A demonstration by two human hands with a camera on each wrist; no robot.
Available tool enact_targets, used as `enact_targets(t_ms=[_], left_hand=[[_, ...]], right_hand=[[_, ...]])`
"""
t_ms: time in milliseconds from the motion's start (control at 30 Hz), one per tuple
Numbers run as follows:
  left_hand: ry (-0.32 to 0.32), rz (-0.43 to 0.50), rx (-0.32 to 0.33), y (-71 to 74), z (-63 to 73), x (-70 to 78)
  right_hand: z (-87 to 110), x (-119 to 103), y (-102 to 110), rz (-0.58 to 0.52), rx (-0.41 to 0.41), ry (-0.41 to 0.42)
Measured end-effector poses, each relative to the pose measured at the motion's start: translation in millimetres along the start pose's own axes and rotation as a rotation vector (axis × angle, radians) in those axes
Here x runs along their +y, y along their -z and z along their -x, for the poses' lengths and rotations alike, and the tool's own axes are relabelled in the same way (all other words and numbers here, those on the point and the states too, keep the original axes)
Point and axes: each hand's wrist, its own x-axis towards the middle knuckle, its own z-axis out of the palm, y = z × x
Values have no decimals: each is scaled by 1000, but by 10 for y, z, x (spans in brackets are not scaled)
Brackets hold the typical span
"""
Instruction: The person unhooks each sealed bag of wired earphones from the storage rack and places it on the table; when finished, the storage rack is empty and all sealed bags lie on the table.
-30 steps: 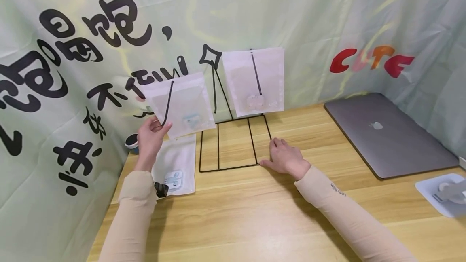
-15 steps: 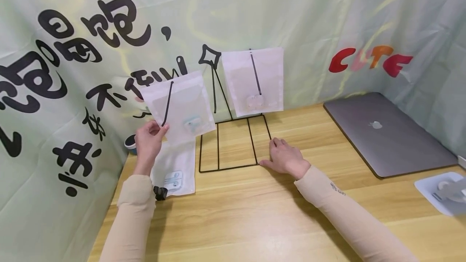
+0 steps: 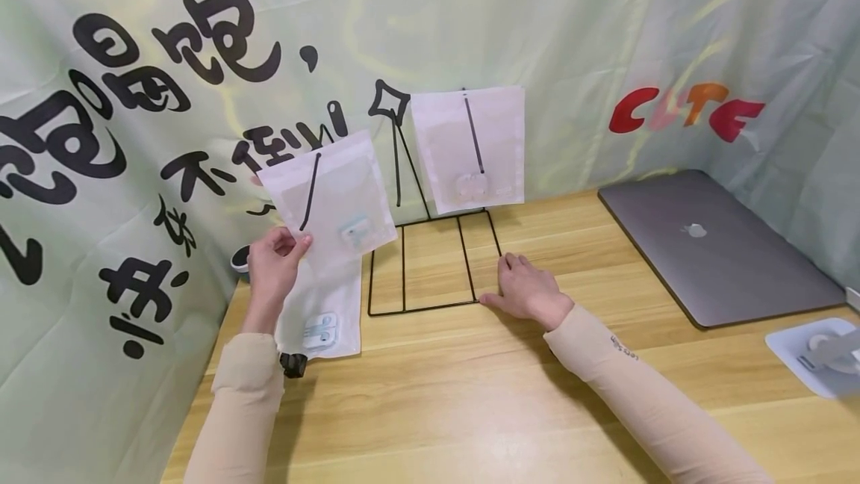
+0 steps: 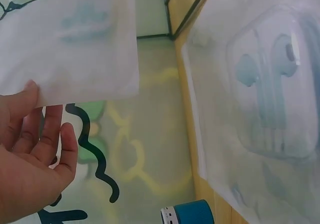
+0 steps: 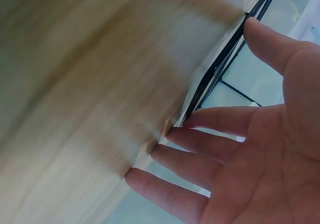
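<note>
My left hand (image 3: 272, 267) pinches the lower left edge of a translucent white pouch (image 3: 336, 185) with white earphones in it. In the left wrist view my thumb lies on the near face of this pouch (image 4: 100, 64), fingers behind. A black wire rack (image 3: 437, 306) stands on the table, and the pouch hangs tilted on its left hook. On the right hook hangs a second white pouch (image 3: 440, 148). My right hand (image 3: 527, 290) rests at the right front corner of the rack's base, thumb and index finger touching the wire, other fingertips on the wood.
Another earphone pouch (image 3: 346, 282) lies flat under my left hand. Behind that hand stands a small blue cylinder (image 3: 240, 266). A closed grey laptop (image 3: 725, 260) lies at the right, with a pale blue pad (image 3: 793, 357) before it. A printed curtain (image 3: 558, 36) encloses the table.
My left hand has shifted slightly down and left along the pouch, and its thumb now lies below the hook's tip. The right hand and the rack have stayed put.
</note>
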Motion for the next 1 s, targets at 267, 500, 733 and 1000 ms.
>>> enact_targets(t_ms=[267,500,733,1000], left_hand=[[-9,60,-35,59,156,-63],[-13,122,-80,116,312,-97],[-50,134,-94,193,446,-96],[-35,97,-109,277,616,-73]], right_hand=[[-1,7,-7,-5,2,3],[-8,11,-18,-5,8,-3],[-13,3,-24,-6,4,-8],[-3,6,-11,-4,7,-6]])
